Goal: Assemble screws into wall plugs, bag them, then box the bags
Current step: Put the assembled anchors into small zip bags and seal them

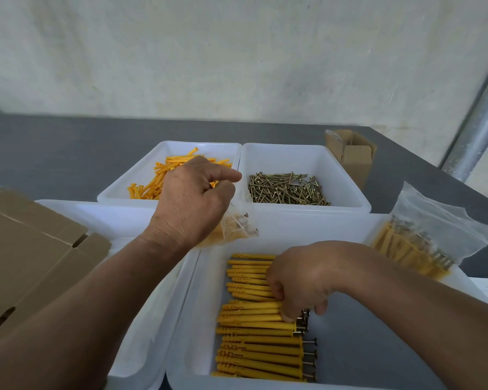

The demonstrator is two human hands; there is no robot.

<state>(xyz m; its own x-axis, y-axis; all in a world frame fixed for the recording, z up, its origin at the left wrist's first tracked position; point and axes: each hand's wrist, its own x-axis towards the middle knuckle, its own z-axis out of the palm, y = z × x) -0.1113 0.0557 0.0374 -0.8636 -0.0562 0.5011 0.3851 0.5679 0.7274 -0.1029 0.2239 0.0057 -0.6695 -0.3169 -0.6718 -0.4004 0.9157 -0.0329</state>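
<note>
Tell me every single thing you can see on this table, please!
trays: four, white, two far and two near
loose plugs: many, orange, far left tray
loose screws: many, brass, far right tray
assembled plugs: a row, yellow with screw heads, near right tray
held bag: one, clear, partly filled, over the middle of the trays
filled bag: one, clear, at the near right tray's right corner
small box: one, brown, far right of the table
big box: one, brown, left edge
table: one, grey, under everything
pole: one, silver, upper right
left hand: one, grips the held bag
right hand: one, pinches assembled plugs
</note>
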